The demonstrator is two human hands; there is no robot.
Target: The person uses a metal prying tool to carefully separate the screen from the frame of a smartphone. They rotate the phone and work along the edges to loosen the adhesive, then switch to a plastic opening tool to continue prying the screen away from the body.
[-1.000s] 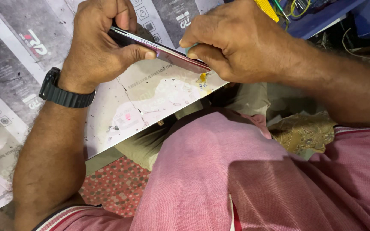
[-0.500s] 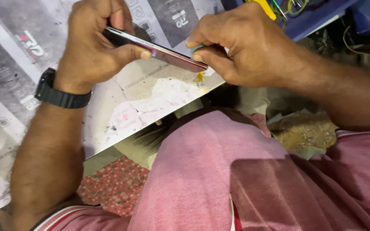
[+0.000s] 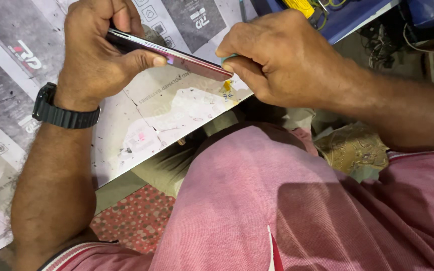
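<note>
- the left hand (image 3: 94, 55) has its grip clamped on a slim smartphone (image 3: 169, 54), turned on edge above the worktop (image 3: 141, 125); thumb along the near side, fingers wrapped over the far side, likely so the thin side seam faces up and toward the other hand.
- the right hand (image 3: 282, 60) is clenched, pinching a small teal pick (image 3: 227, 58) between thumb and forefinger; only its tip shows, touching the phone's right end, seemingly at the seam.
- the phone lies between the two hands: its left half sits inside the left grip, its right end juts free and meets the pick.
- a black wristwatch (image 3: 61, 113) sits on the left wrist; the worktop is covered in printed paper sheets.
</note>
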